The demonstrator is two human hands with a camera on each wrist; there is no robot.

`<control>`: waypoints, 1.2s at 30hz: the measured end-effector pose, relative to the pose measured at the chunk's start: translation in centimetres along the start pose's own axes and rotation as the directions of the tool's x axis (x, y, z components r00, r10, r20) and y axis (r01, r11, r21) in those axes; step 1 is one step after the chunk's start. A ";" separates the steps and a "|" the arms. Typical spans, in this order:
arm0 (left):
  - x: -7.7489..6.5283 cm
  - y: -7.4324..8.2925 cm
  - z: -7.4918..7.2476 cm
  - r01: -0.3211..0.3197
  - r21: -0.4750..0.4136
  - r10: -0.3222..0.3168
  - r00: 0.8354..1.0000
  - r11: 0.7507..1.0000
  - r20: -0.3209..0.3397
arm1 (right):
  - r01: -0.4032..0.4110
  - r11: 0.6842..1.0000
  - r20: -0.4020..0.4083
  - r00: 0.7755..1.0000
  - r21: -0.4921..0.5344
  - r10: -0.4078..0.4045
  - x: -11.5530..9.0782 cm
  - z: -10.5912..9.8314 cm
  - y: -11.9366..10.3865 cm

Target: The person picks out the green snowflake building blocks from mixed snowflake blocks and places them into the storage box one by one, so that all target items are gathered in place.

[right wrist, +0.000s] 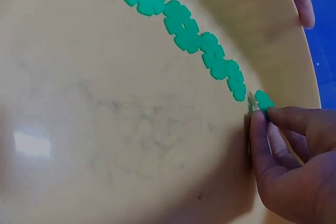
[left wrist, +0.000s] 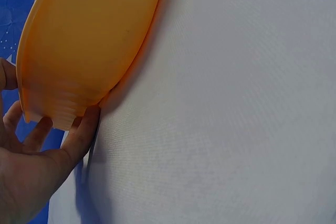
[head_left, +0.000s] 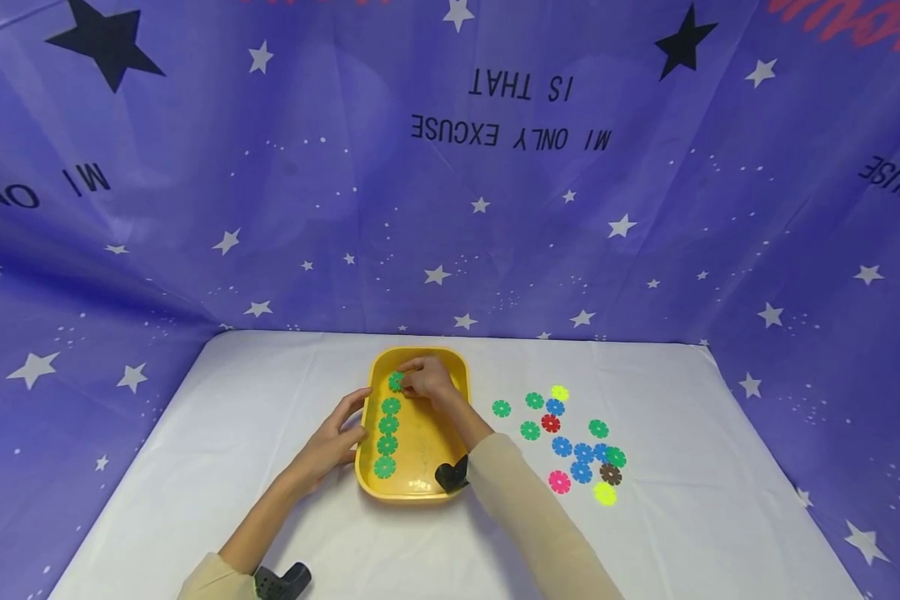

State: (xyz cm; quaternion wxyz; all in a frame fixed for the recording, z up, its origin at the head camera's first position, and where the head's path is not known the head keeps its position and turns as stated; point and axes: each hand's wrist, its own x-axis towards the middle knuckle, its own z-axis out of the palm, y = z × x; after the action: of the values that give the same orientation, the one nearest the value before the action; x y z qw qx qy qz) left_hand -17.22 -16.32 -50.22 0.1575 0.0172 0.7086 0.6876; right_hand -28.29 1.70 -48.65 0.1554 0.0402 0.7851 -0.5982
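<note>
A yellow tray (head_left: 427, 433) rests on the white table, with a column of green notched plastic discs (head_left: 387, 425) along its left side. At the column's far end, my right hand (head_left: 429, 379) pinches another green disc (right wrist: 263, 99) between thumb and finger. In the right wrist view this disc is tilted, just beyond the row of flat green discs (right wrist: 181, 26). My left hand (head_left: 333, 437) holds the tray's left side. From the left wrist view, fingers of my left hand (left wrist: 39, 161) press the tray's outer wall (left wrist: 89, 40), one of them at the rim.
Right of the tray lie scattered notched discs: several green (head_left: 530, 431), several blue (head_left: 562, 447), a red (head_left: 551, 423), a pink (head_left: 559, 482), a brown (head_left: 611, 474) and two yellow ones (head_left: 605, 493). Purple star-printed cloth (head_left: 390, 250) walls off the table's back and sides.
</note>
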 end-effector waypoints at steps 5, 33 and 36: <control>0.0 0.0 0.0 -0.007 -0.001 0.007 1.000 1.000 0.003 | -0.002 1.000 -0.012 1.000 -0.009 0.002 0.1 0.2 0.1; 0.2 -0.4 0.0 0.007 0.009 -0.006 1.000 1.000 -0.019 | 0.078 0.976 0.004 0.997 -0.201 -0.079 0.4 0.4 0.4; 0.3 -0.3 0.0 0.006 0.011 -0.006 1.000 1.000 -0.017 | 0.069 0.980 0.011 0.998 -0.187 -0.068 0.4 0.4 0.4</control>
State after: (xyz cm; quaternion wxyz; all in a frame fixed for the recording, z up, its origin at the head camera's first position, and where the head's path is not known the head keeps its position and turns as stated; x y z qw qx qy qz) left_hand -17.39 -16.23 -50.58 0.1535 0.0102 0.7138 0.6832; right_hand -28.52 1.40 -49.23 0.1394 -0.0031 0.8385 -0.5267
